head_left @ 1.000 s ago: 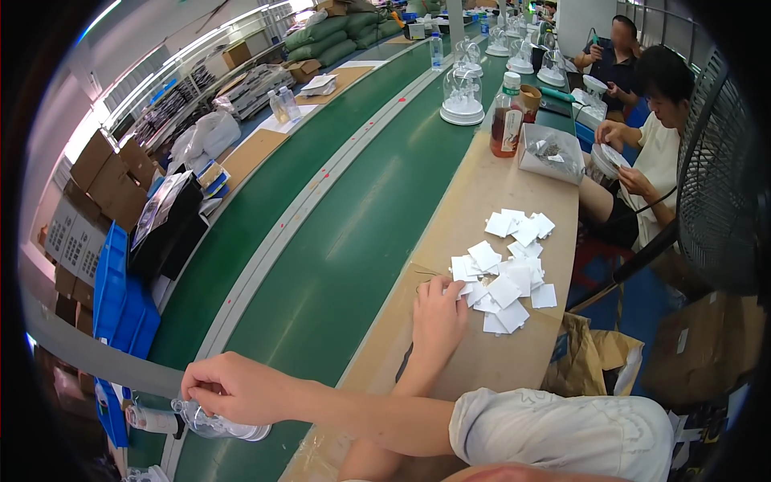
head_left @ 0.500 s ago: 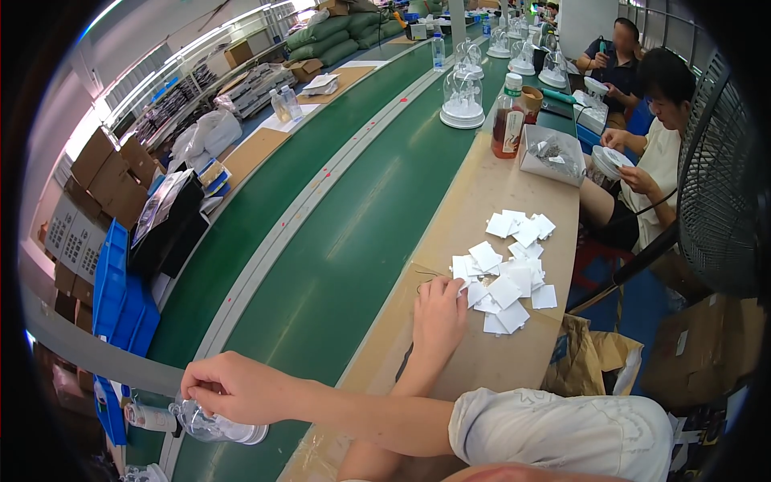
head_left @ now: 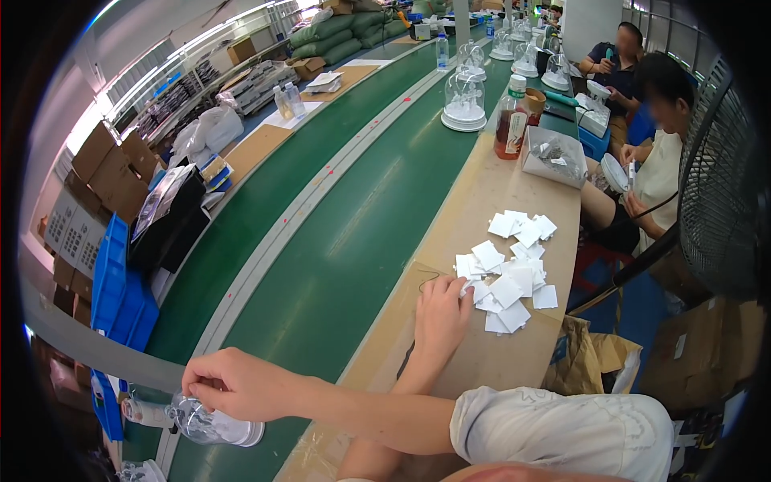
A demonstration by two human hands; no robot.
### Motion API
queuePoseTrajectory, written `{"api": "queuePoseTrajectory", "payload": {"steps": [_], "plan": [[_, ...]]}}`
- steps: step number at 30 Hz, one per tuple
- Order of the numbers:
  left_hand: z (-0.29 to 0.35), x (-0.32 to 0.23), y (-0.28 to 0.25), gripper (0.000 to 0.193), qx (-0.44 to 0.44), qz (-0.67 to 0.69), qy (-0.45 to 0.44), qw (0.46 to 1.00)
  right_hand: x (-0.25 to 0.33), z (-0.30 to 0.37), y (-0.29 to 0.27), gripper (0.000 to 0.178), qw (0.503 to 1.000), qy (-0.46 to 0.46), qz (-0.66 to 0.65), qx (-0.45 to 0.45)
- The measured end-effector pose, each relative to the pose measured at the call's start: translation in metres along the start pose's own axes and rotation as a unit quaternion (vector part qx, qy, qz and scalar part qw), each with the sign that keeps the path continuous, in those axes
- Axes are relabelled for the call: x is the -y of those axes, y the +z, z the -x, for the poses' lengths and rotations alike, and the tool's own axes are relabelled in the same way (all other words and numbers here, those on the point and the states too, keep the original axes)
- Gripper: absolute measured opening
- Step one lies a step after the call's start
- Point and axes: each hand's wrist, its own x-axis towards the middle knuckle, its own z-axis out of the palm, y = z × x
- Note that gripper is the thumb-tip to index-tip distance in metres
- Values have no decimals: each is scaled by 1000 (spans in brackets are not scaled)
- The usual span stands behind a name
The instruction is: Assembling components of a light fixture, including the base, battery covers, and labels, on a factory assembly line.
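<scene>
Two arms cross, the right over the left. My right hand [head_left: 225,386] reaches left over the green belt, its fingers curled against a clear dome [head_left: 193,418] with a white round base; the hand hides part of the dome. My left hand [head_left: 446,313] is at the near left edge of a loose pile of thin white square pieces [head_left: 507,291] on the brown table board. Its thumb and fingertips are drawn together at one piece, and the fingers partly cover it. A thin dark wire [head_left: 430,275] lies by the left fingertips.
Further along stand a bottle of reddish-brown liquid [head_left: 511,120], a white box of small metallic parts [head_left: 554,157] and several clear domes [head_left: 464,100]. A black fan [head_left: 723,177] and two seated people are at the right. Blue bins [head_left: 120,281] stand at the left.
The view has shifted slightly. Both hands keep nearly the same places, at the dome and at the white pieces. The nearer seated person has turned the white round part on edge.
</scene>
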Motion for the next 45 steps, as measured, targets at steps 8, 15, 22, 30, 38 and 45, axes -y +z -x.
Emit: {"api": "queuePoseTrajectory", "payload": {"steps": [8, 15, 22, 30, 38, 45], "plan": [[1, 2, 1, 28, 11, -7, -2, 1000, 0, 0, 0, 13, 1000, 7, 4, 6], [1, 0, 0, 30, 16, -3, -6, 1000, 3, 1, 1, 13, 1000, 14, -6, 6], [1, 0, -1, 30, 14, 3, -10, 1000, 1, 1, 2, 12, 1000, 13, -5, 9], [0, -1, 6, 30, 12, 17, -8, 1000, 0, 4, -2, 12, 1000, 15, 9, 3], [4, 6, 1, 29, 18, 21, -27, 999, -7, -2, 6, 11, 1000, 16, 8, -5], [5, 9, 1, 30, 13, 0, -28, 1000, -15, -2, 13, 9, 998, 45, 45, -3]]}}
